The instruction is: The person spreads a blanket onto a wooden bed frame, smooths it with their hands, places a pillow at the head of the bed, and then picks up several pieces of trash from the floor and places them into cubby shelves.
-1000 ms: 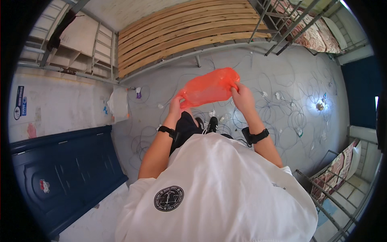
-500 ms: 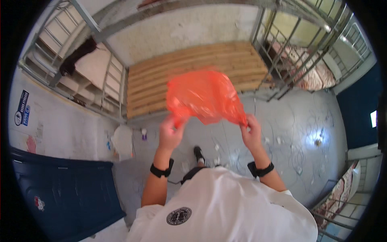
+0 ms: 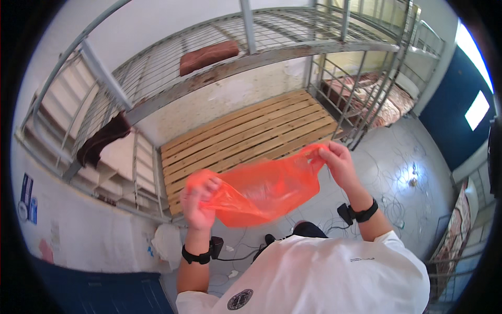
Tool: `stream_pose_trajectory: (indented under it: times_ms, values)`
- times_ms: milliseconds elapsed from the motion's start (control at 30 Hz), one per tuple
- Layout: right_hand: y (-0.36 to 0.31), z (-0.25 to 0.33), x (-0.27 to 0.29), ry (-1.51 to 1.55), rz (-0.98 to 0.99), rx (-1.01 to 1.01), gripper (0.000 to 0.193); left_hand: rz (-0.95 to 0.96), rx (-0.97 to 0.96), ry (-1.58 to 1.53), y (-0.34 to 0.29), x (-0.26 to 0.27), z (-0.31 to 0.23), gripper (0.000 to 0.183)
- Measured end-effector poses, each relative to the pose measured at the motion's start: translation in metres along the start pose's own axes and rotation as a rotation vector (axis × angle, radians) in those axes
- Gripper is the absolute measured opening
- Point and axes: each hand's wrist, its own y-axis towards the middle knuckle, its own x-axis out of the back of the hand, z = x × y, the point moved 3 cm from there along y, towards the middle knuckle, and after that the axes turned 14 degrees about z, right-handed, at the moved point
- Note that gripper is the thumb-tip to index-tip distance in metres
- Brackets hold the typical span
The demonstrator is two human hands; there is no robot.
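A thin orange plastic bag (image 3: 264,189) is stretched between both hands at chest height. My left hand (image 3: 197,204) grips its lower left end with the fingers closed around the crumpled film. My right hand (image 3: 339,165) pinches the upper right corner. The bag sags slightly in the middle and is translucent. Both wrists wear black bands with small devices.
A metal bunk bed with bare wooden slats (image 3: 246,138) stands straight ahead; a brown cushion (image 3: 209,56) lies on its upper wire rack. A dark cloth (image 3: 102,140) hangs on the left frame. A second bunk with patterned bedding (image 3: 376,99) is at right. Grey marked floor (image 3: 413,167).
The view has tilted up from the floor to the bunk bed. The bag has been pulled wider, and my left hand has dropped lower than the right.
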Motion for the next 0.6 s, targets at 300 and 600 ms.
stream_pose_trajectory:
  times_ms: [300, 600]
  values:
    - [0.044, 0.136, 0.055, 0.436, 0.109, 0.36, 0.02, 0.378, 0.131, -0.316, 0.145, -0.049, -0.012, 0.037]
    - [0.093, 0.224, 0.127, -0.221, -0.154, 0.962, 0.029, 0.381, -0.404, 0.945, 0.252, -0.098, -0.003, 0.051]
